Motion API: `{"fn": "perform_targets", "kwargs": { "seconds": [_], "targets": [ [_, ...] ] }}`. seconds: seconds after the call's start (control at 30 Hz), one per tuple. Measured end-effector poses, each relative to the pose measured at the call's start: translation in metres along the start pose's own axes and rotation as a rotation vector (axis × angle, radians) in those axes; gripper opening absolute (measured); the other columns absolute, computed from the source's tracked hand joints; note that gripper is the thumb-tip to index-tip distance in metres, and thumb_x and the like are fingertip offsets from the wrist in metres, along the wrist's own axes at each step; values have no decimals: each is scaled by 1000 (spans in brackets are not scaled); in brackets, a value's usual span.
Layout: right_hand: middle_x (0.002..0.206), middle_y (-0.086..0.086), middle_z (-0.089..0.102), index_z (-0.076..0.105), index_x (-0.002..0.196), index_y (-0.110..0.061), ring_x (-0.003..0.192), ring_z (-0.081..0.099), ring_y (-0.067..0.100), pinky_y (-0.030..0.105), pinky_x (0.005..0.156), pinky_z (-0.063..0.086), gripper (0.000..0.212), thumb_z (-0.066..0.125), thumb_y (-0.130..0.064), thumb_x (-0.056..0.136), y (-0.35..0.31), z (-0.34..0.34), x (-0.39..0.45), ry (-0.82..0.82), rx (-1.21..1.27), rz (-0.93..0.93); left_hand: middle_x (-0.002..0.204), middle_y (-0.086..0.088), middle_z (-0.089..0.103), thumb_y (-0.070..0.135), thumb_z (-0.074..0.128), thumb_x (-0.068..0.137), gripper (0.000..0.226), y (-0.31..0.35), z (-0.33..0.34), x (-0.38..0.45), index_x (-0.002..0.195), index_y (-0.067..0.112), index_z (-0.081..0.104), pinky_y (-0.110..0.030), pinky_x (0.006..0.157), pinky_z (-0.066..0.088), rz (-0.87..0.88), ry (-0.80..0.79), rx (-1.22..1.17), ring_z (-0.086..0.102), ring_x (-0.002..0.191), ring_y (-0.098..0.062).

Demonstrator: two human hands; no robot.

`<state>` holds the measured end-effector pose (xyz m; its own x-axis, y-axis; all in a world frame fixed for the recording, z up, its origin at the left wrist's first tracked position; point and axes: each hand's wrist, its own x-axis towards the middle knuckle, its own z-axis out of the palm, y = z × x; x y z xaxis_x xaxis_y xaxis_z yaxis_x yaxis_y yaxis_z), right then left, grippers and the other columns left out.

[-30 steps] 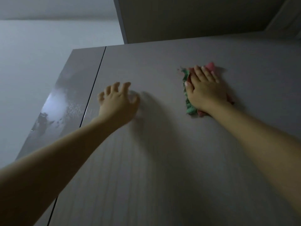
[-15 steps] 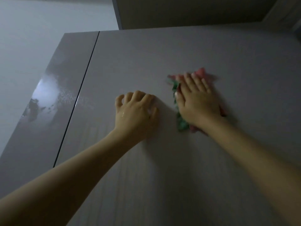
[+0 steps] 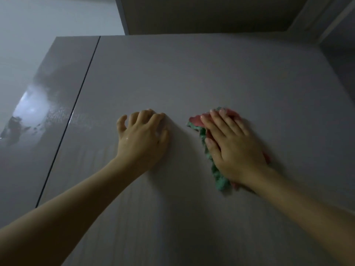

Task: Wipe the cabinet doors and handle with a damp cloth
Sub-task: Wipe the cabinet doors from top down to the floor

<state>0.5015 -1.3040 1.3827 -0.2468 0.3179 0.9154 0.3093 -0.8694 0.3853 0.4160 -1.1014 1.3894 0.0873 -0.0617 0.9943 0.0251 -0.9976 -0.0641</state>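
cloth (image 3: pixel 219 175) under flat right hand (image 3: pixel 233 148), left hand (image 3: pixel 143 140) braced on door (image 3: pixel 192 77)

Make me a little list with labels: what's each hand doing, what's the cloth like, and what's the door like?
left hand: on the door, fingers bent, holding nothing
right hand: pressed flat on the cloth, fingers straight
green and pink crumpled cloth: under the right hand, against the door
wide grey cabinet door: both hands are on it
narrow glossy grey door: left of the thin dark gap, shiny with wet-looking marks
handle: not in view
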Motion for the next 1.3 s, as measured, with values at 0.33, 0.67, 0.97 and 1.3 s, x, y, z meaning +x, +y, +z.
{"fn": "perform_targets", "kwargs": {
  "seconds": [0.33, 0.67, 0.97, 1.3],
  "targets": [
    [150, 14, 34, 34, 144, -5, 141, 27, 30, 42, 118, 11, 65, 14, -39, 92, 33, -1, 41, 21, -52, 373, 145, -2, 35, 48, 21, 94, 55, 10, -5, -1, 140, 24, 37, -50, 116, 3, -30, -57, 43, 27, 137, -24],
    [156, 9, 23, 26, 148, -8, 145, 17, 24, 37, 119, 4, 68, 12, -43, 92, 104, -12, 48, -74, -101, 483, 160, 0, 8, 47, 26, 97, 55, 70, 4, -3, 148, 26, 22, -51, 115, -12, 93, -115, -64, 3, 147, -17],
    [156, 4, 22, 24, 148, -32, 145, 15, 26, 43, 116, 11, 61, 16, -52, 92, 100, -30, -27, -128, -82, 167, 158, -6, 13, 54, 21, 96, 55, 117, 26, -4, 148, 36, 21, -47, 116, -6, 177, -72, -60, 3, 145, -29],
    [154, 17, 22, 26, 148, -23, 144, 14, 34, 38, 117, 2, 62, 16, -49, 93, 108, -34, -47, -66, -76, 222, 153, -10, 25, 58, 22, 95, 56, 132, 21, 0, 144, 34, 34, -44, 114, 18, 126, -46, -30, 16, 141, -35]
  ]
}}
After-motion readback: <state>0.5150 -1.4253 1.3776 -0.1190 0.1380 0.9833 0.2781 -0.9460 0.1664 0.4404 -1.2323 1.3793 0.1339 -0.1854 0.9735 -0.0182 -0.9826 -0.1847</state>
